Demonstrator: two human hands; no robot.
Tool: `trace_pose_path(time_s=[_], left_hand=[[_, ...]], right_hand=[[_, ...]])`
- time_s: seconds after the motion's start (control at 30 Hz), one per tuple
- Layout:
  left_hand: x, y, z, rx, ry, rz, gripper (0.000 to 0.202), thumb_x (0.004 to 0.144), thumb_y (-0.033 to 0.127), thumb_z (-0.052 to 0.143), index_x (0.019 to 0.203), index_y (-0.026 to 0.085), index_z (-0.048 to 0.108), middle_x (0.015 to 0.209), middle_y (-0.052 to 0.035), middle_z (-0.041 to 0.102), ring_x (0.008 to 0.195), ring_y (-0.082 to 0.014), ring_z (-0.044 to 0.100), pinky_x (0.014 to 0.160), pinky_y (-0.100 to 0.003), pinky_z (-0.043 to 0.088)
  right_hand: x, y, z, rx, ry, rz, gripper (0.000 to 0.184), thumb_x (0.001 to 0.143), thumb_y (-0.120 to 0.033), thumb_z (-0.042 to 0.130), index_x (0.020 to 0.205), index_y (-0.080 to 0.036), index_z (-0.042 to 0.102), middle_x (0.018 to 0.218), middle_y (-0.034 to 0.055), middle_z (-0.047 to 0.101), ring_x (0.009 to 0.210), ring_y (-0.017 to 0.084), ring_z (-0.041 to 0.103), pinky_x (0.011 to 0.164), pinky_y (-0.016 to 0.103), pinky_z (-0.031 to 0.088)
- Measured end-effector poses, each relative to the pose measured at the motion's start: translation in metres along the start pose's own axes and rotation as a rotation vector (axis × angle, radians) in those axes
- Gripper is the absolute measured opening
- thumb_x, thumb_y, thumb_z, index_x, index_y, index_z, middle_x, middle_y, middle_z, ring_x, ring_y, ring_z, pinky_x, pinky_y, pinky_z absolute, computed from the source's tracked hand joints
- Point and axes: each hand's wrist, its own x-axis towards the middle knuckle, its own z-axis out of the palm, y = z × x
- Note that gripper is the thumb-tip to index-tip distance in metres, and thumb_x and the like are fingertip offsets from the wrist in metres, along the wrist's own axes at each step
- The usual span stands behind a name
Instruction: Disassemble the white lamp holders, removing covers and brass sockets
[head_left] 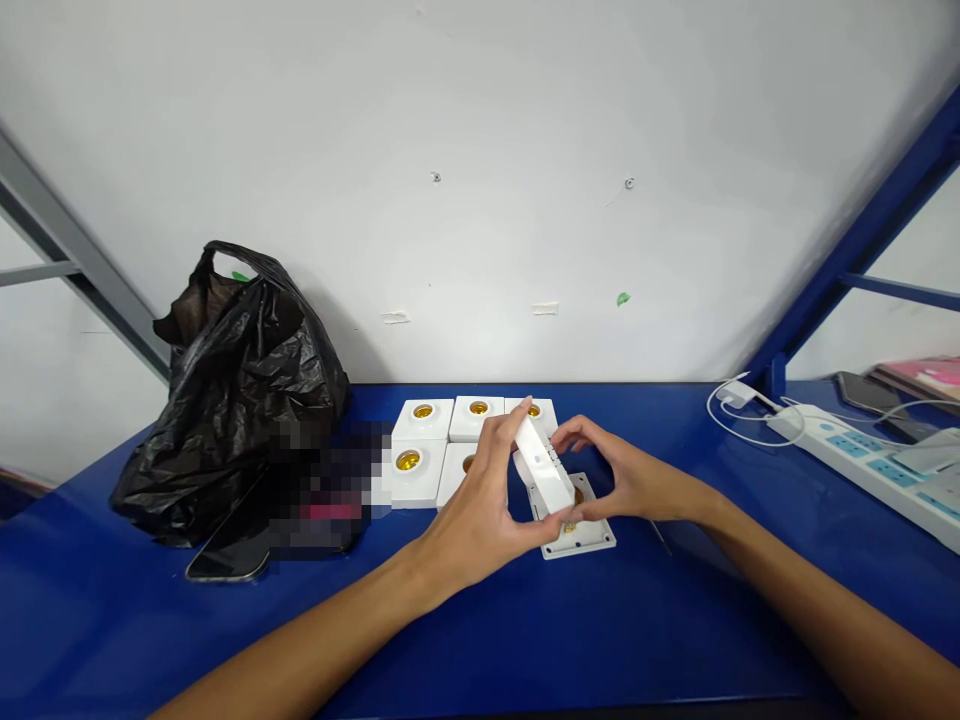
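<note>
My left hand (480, 510) grips a white square lamp holder cover (545, 468), thumb at its lower corner and fingers at its top edge. The cover is tilted up on its side above the table. My right hand (626, 475) is curled at the cover's right side, its thumb by the lower corner and fingertips near the upper edge. Beneath them a white square base plate (585, 543) with corner holes and brass-coloured parts lies on the blue table, partly hidden. Behind my left hand, several white lamp holders (425, 484) with gold-coloured sockets stand in two rows.
A black plastic bag (247, 400) stands at the left, with a phone (229, 550) and a blurred patch before it. A thin rod-like tool (661, 538) lies right of the base plate. A white power strip (862, 450) with cables is at the right. The wall (525, 230) closes the back.
</note>
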Motion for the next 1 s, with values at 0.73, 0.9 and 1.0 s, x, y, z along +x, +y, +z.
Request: trace_pose_path(time_s=[0.73,0.9,1.0], left_hand=[[0.001,-0.008,0.004,0.382,-0.110,0.131,0.056,0.091,0.039,0.080,0.140,0.029,0.053,0.152,-0.0088,0.053,0.138,-0.0344,0.050,0.116,-0.056,0.042],[0.003,-0.007,0.004,0.448,-0.248,0.199,0.046,0.089,0.047,0.081,0.123,0.021,0.062,0.127,-0.0065,0.069,0.116,-0.0289,0.062,0.109,-0.049,0.041],[0.002,-0.007,0.004,0.457,-0.299,0.183,0.052,0.090,0.050,0.080,0.128,0.022,0.060,0.122,-0.0060,0.070,0.112,-0.0285,0.065,0.106,-0.048,0.041]], right_hand=[[0.016,0.051,-0.007,-0.301,0.782,-0.031,0.019,0.088,-0.042,0.074,0.093,-0.024,0.072,0.109,0.0090,0.064,0.099,0.027,0.066,0.077,0.041,0.059],[0.016,0.070,-0.014,-0.404,0.789,0.090,0.013,0.086,-0.037,0.072,0.091,-0.024,0.072,0.107,0.0080,0.065,0.097,0.029,0.067,0.086,0.047,0.056],[0.016,0.078,-0.018,-0.456,0.794,0.176,0.012,0.086,-0.033,0.071,0.094,-0.024,0.072,0.108,0.0079,0.067,0.094,0.029,0.068,0.091,0.049,0.054]])
